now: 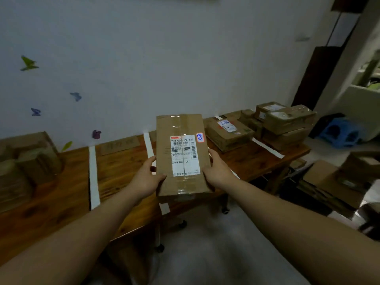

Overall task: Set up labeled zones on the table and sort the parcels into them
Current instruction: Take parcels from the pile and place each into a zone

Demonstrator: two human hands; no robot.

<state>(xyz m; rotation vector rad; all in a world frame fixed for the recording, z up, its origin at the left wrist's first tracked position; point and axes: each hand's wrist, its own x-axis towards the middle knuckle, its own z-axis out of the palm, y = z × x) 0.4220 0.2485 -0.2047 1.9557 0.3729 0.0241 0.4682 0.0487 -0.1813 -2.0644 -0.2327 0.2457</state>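
Both hands grip one box [183, 153]: left hand [147, 177] curled round its left long edge, right hand [218, 171] round the right. It is held off the table [123, 167], over the front edge, with the shipping label [185, 155] facing up. I judge it stiff cardboard and fairly light. The glossy tape down the middle looks slick, so I'd hold the bare long sides.

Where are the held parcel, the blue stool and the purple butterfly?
held parcel [184, 155]: head view, on its white label.
blue stool [343, 131]: head view, on its plastic body.
purple butterfly [96, 134]: head view, on its wings.
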